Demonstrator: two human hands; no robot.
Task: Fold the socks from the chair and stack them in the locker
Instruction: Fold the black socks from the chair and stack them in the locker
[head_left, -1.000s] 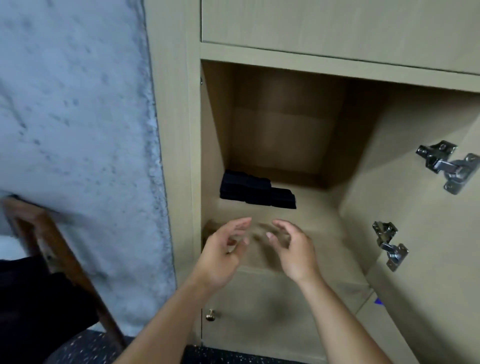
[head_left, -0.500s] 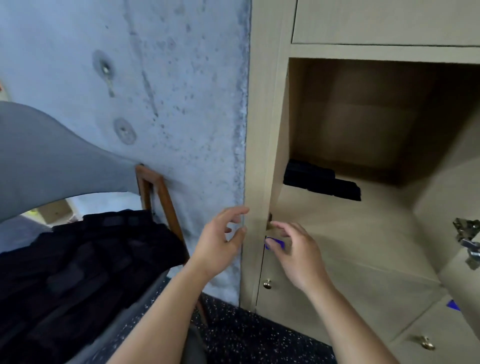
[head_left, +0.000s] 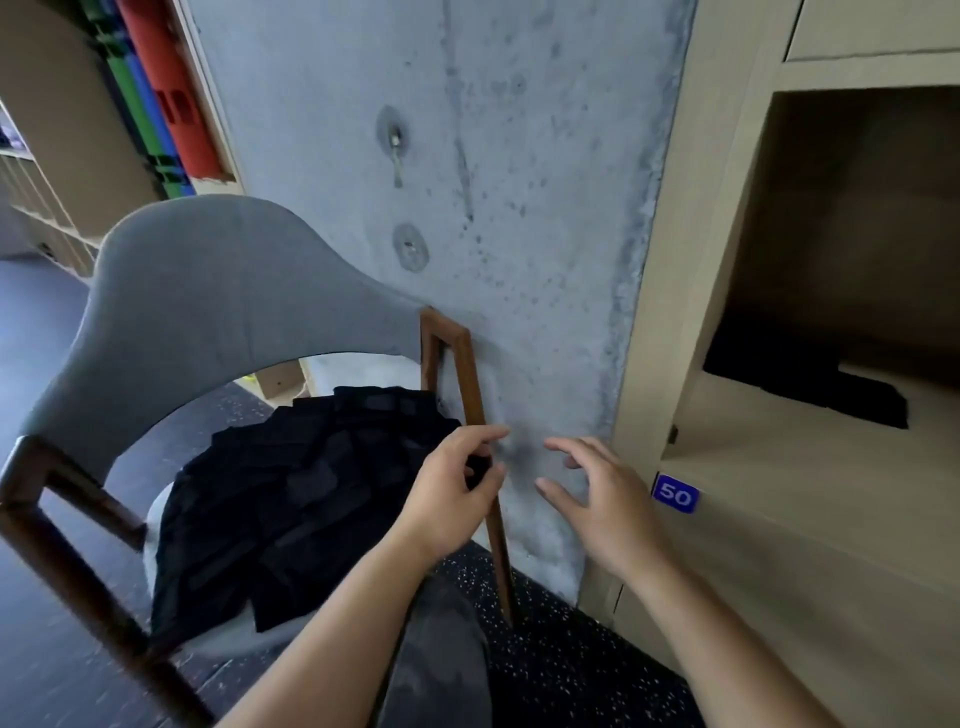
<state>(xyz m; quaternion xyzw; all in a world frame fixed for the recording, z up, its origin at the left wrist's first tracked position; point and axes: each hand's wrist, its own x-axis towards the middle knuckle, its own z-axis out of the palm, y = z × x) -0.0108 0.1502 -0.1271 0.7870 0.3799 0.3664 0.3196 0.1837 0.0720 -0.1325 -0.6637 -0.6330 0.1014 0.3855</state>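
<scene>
Both hands hover empty, fingers loosely curled: left hand (head_left: 447, 499) over the chair's (head_left: 208, 291) right edge, right hand (head_left: 602, 499) beside it. Loose black socks (head_left: 291, 499) heap on the seat; folded socks (head_left: 810, 384) sit at the locker's (head_left: 670, 270) back-left corner.

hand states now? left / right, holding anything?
Left hand: open, fingers loosely curled, holding nothing, over the socks on the chair.
Right hand: open, fingers spread, empty.

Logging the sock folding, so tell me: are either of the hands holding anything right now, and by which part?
Nothing is held. The left hand and right hand hang empty, fingers loosely curled, between the socks on the chair and the locker.
</scene>
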